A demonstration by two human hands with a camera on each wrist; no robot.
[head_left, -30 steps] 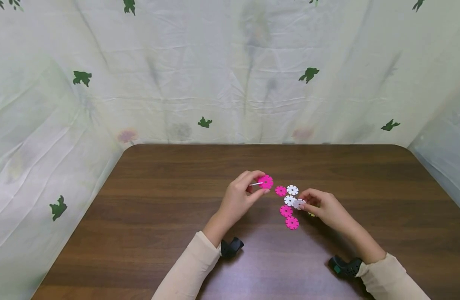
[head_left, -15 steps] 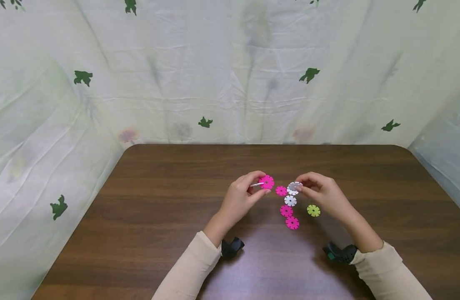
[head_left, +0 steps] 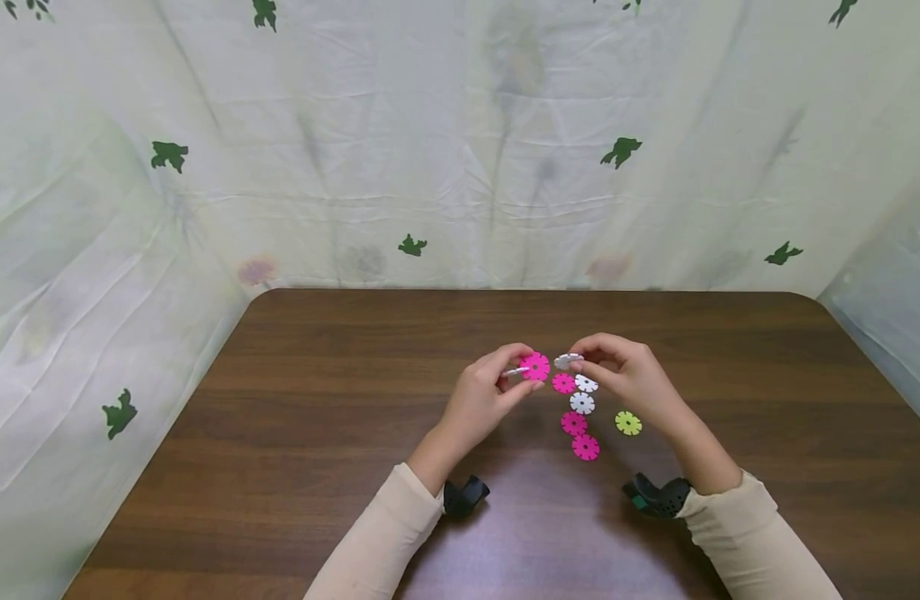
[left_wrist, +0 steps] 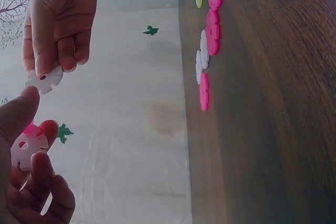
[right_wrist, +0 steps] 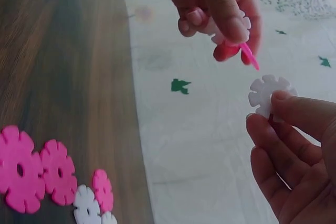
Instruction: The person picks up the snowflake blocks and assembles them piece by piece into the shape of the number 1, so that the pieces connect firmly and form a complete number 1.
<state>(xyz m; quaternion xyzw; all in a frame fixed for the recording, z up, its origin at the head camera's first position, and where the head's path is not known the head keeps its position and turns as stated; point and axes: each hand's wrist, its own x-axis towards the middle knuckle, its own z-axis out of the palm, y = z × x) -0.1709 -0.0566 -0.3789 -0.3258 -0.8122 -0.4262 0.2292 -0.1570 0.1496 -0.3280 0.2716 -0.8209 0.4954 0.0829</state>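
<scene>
Between thumb and fingers, my left hand holds a pink notched disc joined at an angle to a white notched disc. My right hand pinches a separate white notched disc by its edge, tilted, just right of the pink one. A small gap parts the two held pieces in the right wrist view. Below the hands, loose discs lie flat on the table: a pink disc, a white disc with another white one behind it, and two pink discs nearer the front.
A yellow-green notched disc lies on the brown wooden table, right of the others. Behind the table hangs a pale cloth with green bird shapes. Black wrist cameras sit under both forearms.
My right hand has lifted the white disc from among the loose ones and brought it up and left beside the held pink disc. The yellow-green disc came into full view. My left hand stays nearly still.
</scene>
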